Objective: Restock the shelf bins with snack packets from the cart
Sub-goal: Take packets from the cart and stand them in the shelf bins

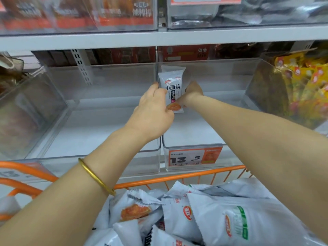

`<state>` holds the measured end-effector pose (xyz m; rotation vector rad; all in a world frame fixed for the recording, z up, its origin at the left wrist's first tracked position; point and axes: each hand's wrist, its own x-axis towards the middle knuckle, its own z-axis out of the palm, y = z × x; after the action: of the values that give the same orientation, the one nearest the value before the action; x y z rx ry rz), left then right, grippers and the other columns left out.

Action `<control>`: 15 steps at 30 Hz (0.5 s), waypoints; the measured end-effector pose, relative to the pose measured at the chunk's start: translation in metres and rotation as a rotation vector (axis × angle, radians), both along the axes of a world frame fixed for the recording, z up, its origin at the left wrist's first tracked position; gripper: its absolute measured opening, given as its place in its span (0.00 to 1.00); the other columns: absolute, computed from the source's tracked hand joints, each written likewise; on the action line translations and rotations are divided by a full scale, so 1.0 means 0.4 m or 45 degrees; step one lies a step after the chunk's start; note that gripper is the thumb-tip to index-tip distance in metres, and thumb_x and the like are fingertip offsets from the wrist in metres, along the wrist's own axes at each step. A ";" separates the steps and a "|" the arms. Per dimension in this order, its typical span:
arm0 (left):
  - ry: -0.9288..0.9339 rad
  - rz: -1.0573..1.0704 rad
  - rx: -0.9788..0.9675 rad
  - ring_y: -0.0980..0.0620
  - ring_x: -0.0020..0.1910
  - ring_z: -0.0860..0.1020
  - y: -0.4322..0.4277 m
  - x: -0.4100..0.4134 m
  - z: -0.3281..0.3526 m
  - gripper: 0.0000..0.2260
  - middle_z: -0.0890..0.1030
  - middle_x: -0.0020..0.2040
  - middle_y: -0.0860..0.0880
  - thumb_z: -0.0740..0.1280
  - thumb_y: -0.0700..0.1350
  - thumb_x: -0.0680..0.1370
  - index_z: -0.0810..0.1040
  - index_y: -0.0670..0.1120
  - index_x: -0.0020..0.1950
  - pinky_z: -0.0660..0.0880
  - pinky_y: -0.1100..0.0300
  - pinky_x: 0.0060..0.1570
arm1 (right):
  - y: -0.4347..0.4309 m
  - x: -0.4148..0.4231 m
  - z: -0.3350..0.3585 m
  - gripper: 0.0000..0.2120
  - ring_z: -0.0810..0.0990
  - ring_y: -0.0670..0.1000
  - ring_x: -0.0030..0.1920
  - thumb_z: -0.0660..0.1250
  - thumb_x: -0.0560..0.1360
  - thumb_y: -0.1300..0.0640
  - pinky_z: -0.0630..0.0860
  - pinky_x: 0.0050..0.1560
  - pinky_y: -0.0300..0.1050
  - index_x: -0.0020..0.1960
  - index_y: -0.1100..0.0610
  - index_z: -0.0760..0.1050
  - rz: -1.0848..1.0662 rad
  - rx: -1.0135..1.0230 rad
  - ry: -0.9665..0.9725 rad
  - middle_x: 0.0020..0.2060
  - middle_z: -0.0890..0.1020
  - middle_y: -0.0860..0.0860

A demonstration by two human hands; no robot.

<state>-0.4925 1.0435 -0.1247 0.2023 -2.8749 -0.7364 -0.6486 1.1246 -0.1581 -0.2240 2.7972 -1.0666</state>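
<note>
- The shelf (pixel 159 39) runs across above the grip, with bins of dark red packets on it.
- The orange wire cart (pixel 177 178) sits below and nearer than the grip.
- The right clear bin (pixel 213 75) surrounds the grip; its floor is bare on the right side of the hands.
- The left clear bin (pixel 99 125) lies just left of the grip.
- A heap of white snack packets (pixel 221 219) fills the cart, well below the grip.
- The left hand (pixel 152 110) curls its fingers round the left edge of the held packet (pixel 171 86).
- The right hand (pixel 192 93) pinches the packet's right edge, its fingers hidden behind it.
- The packet stands upright in the right bin's rear left corner; another white top shows just behind it.
- An orange price tag (pixel 193 157) hangs on the bin front, below the grip.
- A gold bangle (pixel 95 176) circles the left forearm.
</note>
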 end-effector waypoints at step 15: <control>0.238 -0.303 -0.283 0.48 0.59 0.69 0.081 0.099 0.082 0.10 0.74 0.54 0.49 0.66 0.45 0.75 0.78 0.49 0.56 0.62 0.58 0.58 | 0.369 0.381 0.209 0.00 0.79 0.40 0.29 0.71 0.72 0.60 0.78 0.30 0.36 0.42 0.56 0.81 0.711 0.177 0.043 0.30 0.81 0.47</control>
<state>-0.4529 1.0758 -0.0917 -0.2280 -2.7980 -0.4374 -0.4962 1.2723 -0.0744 -0.9418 2.5685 -0.7330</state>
